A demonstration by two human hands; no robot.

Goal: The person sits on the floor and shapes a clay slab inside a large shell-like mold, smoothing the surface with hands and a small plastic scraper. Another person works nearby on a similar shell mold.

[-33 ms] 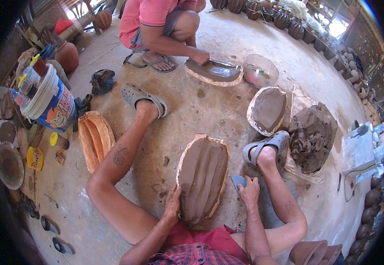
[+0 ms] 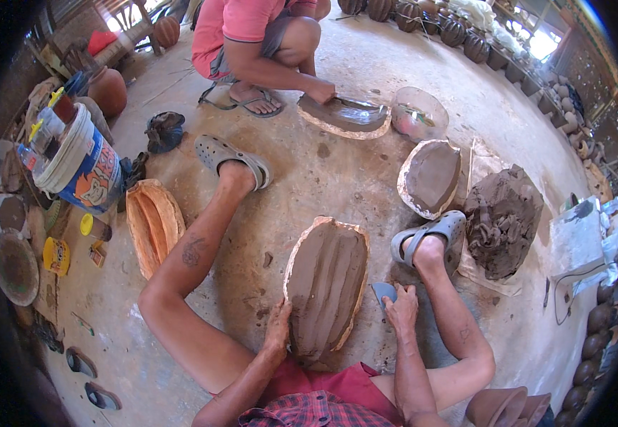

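Observation:
An oblong mould with a pale rough rim holds grey-brown clay [image 2: 326, 285] with lengthwise ridges, between my legs. My left hand [image 2: 276, 331] grips its left edge near the lower end. Just right of it, my right hand [image 2: 401, 312] holds a flat blue scraper [image 2: 383, 290]. A smaller clay-filled mould [image 2: 428, 178] and a large lump of dark clay [image 2: 504, 224] on a sheet lie beyond my right foot. An empty orange-lined mould [image 2: 154, 224] is by my left leg.
A person in pink [image 2: 248, 32] squats ahead, one hand in a curved mould [image 2: 337, 128] beside a plastic bowl [image 2: 419, 114]. A white bucket [image 2: 85, 167], jars and a clay pot [image 2: 107, 92] stand left. Stacked pots [image 2: 586, 341] line the right; sandals [image 2: 81, 363] lie lower left.

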